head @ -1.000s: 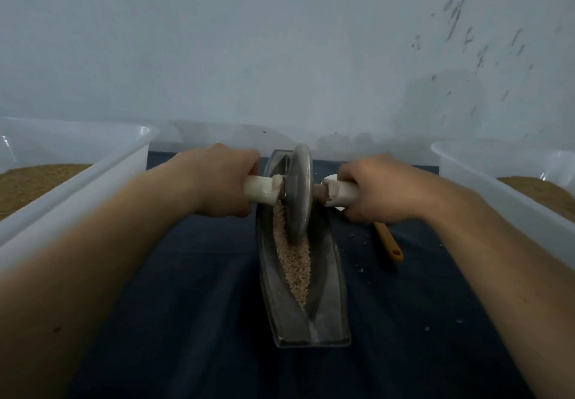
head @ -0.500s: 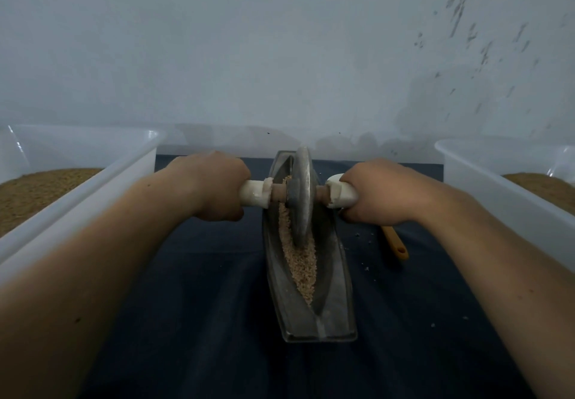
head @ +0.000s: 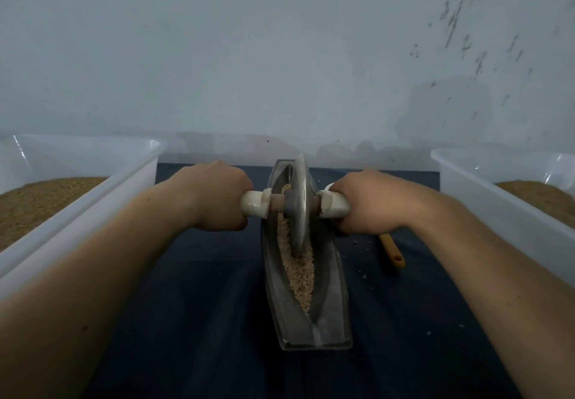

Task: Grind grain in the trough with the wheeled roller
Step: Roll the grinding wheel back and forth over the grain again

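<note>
1. Metal, grey and dull, is forming the long trough [head: 329,314], which is lying lengthwise on a dark blue cloth [head: 202,305], one short end toward the camera and the other toward the pale wall [head: 280,56].
2. Pale crushed grain [head: 300,277] is lying along the bottom of the trough's channel, running from under the wheel toward the near end and narrowing there.
3. The wheeled roller [head: 300,209] is standing upright on its edge in the far half of the trough, its rim sitting down in the grain and its axle crossing above the trough's sides.
4. The left hand [head: 214,195] is gripping the left handle [head: 253,207], white and stubby, with fingers curled right round it and knuckles up.
5. The right hand [head: 370,202] is gripping the right handle [head: 333,205] in the same way, so both fists are sitting just beside the trough, one on each side.
6. A white plastic tub [head: 77,227] is standing at the left edge of the cloth and a second tub [head: 497,221] at the right, each holding brown granular material.
7. A yellow stick-like handle [head: 392,251] is lying on the cloth just right of the trough, its far end hidden under the right hand; it is possibly a spoon, though I cannot tell.
8. Small pale crumbs [head: 362,243] are lying scattered on the cloth between the trough and the yellow handle.
</note>
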Demonstrator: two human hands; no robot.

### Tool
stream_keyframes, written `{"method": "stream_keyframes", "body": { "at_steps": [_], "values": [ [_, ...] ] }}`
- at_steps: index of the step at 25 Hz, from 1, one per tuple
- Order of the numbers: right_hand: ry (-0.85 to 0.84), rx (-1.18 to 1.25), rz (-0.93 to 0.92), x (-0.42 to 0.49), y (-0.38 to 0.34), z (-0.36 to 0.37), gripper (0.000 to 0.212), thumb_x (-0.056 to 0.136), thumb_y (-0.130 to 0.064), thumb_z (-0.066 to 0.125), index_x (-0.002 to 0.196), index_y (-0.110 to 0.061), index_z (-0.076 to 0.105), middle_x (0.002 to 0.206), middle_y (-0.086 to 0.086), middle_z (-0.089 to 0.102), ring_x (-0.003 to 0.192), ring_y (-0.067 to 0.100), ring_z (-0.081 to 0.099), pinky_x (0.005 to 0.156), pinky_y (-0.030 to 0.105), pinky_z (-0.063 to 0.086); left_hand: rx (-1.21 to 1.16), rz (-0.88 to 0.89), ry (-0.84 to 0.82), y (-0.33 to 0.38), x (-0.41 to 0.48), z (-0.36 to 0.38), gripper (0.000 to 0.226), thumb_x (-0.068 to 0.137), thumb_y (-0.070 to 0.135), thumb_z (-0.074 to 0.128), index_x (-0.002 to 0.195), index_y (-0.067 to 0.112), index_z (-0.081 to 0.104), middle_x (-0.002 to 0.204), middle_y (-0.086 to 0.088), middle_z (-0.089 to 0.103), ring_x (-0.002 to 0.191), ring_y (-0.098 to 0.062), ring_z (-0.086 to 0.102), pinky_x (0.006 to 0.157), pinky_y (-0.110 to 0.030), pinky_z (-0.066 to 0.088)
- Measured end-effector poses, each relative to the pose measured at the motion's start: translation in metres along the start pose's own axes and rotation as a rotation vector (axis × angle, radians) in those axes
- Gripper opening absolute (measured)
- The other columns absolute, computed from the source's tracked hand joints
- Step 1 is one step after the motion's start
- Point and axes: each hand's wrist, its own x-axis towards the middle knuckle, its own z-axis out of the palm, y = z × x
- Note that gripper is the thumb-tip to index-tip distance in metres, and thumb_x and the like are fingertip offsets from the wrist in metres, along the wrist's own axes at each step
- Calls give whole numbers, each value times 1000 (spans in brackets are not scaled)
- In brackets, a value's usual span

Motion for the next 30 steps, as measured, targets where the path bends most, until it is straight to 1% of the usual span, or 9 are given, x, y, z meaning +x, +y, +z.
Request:
{"method": "stream_keyframes", "body": {
  "at_steps": [3,8,12,16,19,21,26,28,30],
  "values": [
    [-204,19,-10,-15,-6,-16,24,73,-44,83,76,-27,66,66,-8,70,60,6,66,51,23,45,-91,5,-225,8,-10,-15,14,73,32,70,71,22,61,57,6,66,51,-7,62,49,-22,40],
    [-494,173,-39,-31,-16,-31,23,78,-30,81,59,-25,69,66,-3,74,58,9,71,63,31,58,-223,68,-398,20,-19,-25,11,70,28,71,70,18,64,52,5,65,44,-8,60,43,-20,42],
    [-230,118,0,-11,-13,-12,9,78,-23,75,73,-20,68,62,-3,71,55,9,68,47,20,46,-70,2,-69,19,-1,-4,16,74,40,69,75,28,59,69,7,62,61,-10,58,52,-26,39],
    [197,-86,26,15,-1,13,10,80,-29,67,86,-29,60,78,-4,62,72,21,61,55,31,44,124,-133,444,20,8,28,17,79,34,60,73,29,44,70,7,52,60,-20,45,53,-30,31],
    [334,-140,26,21,2,23,14,83,-30,64,83,-32,51,77,-6,56,72,22,56,51,29,32,208,-137,559,24,8,36,22,81,30,60,72,26,41,66,7,51,55,-20,43,48,-27,19],
    [239,-112,26,18,0,16,15,81,-29,68,83,-31,53,78,-5,59,73,21,60,54,31,40,125,-153,468,22,9,26,16,81,34,61,76,28,47,73,6,55,62,-20,47,52,-29,29],
    [-311,-4,-32,-12,-5,-19,25,70,-36,79,81,-16,69,59,-1,67,41,7,56,36,16,38,-242,17,-381,14,-8,-12,14,68,28,73,67,19,62,55,3,67,47,-9,61,43,-18,41],
    [-370,16,-29,-15,-5,-23,22,70,-35,78,76,-15,69,56,-2,65,44,10,58,39,19,40,-291,25,-472,12,-13,-14,14,69,26,73,66,18,62,53,3,66,44,-9,61,42,-19,42],
    [-270,-2,-17,-7,-4,-16,17,72,-32,76,76,-19,67,61,-2,67,50,12,61,44,23,43,-216,-13,-316,13,-6,-8,18,71,30,74,66,21,60,56,2,65,49,-11,61,45,-23,41]
  ]
}}
